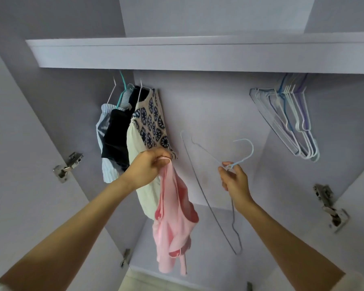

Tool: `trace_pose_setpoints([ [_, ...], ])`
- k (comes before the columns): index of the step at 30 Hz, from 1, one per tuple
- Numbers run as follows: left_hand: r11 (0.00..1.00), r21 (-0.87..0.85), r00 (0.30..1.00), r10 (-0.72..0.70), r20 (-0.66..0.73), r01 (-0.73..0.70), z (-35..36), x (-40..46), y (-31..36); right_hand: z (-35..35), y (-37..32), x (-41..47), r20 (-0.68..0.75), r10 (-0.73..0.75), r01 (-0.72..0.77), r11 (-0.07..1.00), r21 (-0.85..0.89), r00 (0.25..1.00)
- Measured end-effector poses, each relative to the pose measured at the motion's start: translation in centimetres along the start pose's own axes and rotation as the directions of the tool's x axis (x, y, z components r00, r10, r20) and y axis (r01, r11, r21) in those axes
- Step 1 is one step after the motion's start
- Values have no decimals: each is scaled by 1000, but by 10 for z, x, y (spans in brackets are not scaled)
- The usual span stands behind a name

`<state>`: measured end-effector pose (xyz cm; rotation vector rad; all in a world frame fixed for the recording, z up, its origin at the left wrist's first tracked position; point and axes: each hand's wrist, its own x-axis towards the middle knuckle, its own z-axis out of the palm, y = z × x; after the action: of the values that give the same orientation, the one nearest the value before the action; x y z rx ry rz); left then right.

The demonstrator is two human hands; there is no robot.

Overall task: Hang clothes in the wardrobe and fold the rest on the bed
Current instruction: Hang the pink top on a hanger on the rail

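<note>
Wardrobe (208, 106) is open, pale lilac inside, with one shelf (198, 53) running across the top and nothing visible on its front edge. Rail under the shelf is hidden; off it hang a few garments at left, patterned navy-and-cream top (153, 120) nearest centre, dark item (116, 135) and light blue ones (102, 127) beside it, touching. Bunch of empty hangers (292, 116) hangs at far right, well apart from the clothes.

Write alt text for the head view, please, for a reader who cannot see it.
At an open wardrobe, the left hand grips a pink garment while the right hand pinches a light blue hanger. Clothes hang left, empty hangers right.
</note>
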<state>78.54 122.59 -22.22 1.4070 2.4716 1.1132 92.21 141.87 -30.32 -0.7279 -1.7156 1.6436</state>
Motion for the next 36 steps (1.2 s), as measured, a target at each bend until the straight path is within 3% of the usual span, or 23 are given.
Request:
trace_pose_setpoints([
  [3, 999, 2, 999, -36, 6, 36, -5, -10, -9, 16, 2, -15, -5, 10, -10, 998, -62, 1000],
  [7, 991, -115, 997, -69, -18, 66, -18, -23, -19, 25, 4, -31, -36, -60, 55, 988, -148, 998],
  [13, 995, -82, 998, -54, -8, 53, -36, -43, -32, 43, 6, -37, 67, 79, -62, 973, -221, 995],
  [18, 999, -43, 1000, 14, 15, -14, -45, -59, -42, 60, 2, -33, -85, 194, -177, 968, 180, 977],
  [22, 999, -30, 1000, 30, 7, -30, -54, -70, -52, 71, -4, -27, -40, 407, -297, 725, 622, 912],
  [25, 999, -31, 998, 45, 51, -44, -59, -75, -55, 85, -15, -28, 50, 447, -342, 602, 721, 893],
  [30, 996, -35, 994, 81, 70, -79, -64, -85, -51, 116, -37, -34, 171, 412, -417, 637, 649, 895],
  [36, 994, -60, 996, 93, 14, -92, -74, -91, -47, 126, -27, -36, 181, 543, -567, 724, 394, 820],
])
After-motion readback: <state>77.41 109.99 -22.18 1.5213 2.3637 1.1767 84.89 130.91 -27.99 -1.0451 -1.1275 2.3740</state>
